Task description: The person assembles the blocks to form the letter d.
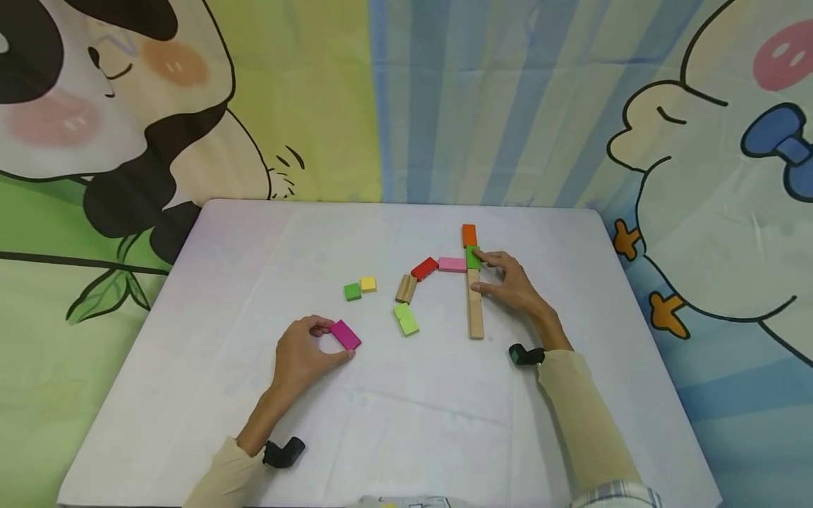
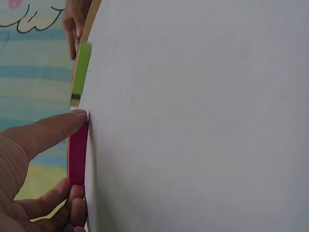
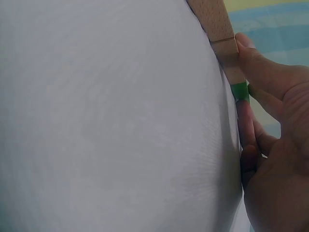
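Magenta blk (image 1: 346, 335) x1, L grip (image 1: 302, 354) pinching | R grip (image 1: 513, 283) spread, touching grn blk (image 1: 473, 262) x1 | yel blk (image 1: 368, 284) x1

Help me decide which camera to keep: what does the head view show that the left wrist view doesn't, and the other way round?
Only the head view: the orange block, both cream sleeves and the black wrist devices.

Only the left wrist view: a close, edge-on look at the side of the magenta block; I make out no extra object there.

Both: the left hand gripping that block by its ends, the light green block, at least part of the right hand, and the white tabletop.
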`<state>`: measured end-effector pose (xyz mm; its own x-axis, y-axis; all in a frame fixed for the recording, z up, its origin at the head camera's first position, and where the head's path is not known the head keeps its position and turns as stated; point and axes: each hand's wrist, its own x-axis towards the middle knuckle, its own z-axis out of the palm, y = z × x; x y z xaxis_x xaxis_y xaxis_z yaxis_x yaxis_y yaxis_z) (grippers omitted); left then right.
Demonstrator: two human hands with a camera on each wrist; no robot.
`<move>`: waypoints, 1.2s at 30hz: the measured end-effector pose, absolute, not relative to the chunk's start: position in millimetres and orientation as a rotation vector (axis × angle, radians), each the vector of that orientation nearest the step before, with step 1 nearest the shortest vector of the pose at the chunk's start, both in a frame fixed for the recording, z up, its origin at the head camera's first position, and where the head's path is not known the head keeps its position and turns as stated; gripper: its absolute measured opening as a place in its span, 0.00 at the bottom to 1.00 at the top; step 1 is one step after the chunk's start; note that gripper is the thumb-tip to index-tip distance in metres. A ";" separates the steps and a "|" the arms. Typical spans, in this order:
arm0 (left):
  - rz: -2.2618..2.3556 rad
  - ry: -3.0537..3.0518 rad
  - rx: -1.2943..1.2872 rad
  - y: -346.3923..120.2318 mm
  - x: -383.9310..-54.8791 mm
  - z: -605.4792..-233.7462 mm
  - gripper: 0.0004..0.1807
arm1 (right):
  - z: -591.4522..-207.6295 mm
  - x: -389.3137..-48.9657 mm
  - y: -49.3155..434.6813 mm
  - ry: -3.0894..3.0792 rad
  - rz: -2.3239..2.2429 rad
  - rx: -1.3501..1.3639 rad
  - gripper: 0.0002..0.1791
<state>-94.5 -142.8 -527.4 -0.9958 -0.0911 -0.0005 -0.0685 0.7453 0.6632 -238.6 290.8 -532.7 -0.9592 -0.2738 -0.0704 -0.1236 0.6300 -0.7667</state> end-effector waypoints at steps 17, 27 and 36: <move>-0.641 -2.884 -0.198 -59.0 -48.0 -520.7 0.37 | -533.6 -245.6 293.3 2.651 -1.261 -0.327 0.48; -0.635 -2.912 -0.262 -28.3 -46.8 -522.6 0.40 | -534.4 -243.8 290.0 2.665 -1.256 -0.351 0.48; -0.621 -2.910 -0.281 -22.6 -48.7 -523.5 0.40 | -531.4 -242.4 288.9 2.696 -1.195 -0.349 0.47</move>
